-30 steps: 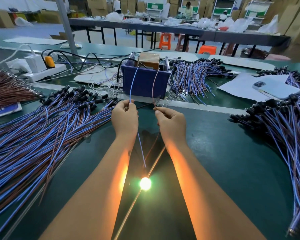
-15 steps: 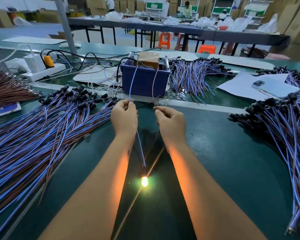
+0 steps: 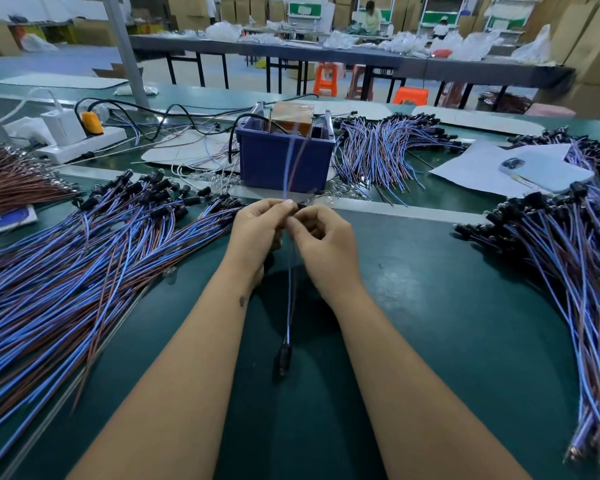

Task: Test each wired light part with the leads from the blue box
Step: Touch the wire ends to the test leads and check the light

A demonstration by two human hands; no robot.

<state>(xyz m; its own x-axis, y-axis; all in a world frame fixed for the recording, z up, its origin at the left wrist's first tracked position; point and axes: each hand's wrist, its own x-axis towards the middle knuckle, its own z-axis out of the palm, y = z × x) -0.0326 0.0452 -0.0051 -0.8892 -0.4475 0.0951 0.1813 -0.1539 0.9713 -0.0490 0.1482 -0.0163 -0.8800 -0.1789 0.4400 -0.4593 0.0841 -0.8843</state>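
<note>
Hands now drawn together at frame centre, lamp gone dark. I see left hand [image 3: 257, 233] and right hand [image 3: 323, 244] pinching leads [image 3: 289, 157] from blue box [image 3: 284, 161]; light part [image 3: 284, 355] dangles below on wires.

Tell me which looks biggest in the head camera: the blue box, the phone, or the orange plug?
1. Blue box
2. Phone
3. Orange plug
The plug sits farther back, so it may look a bit smaller.
</note>
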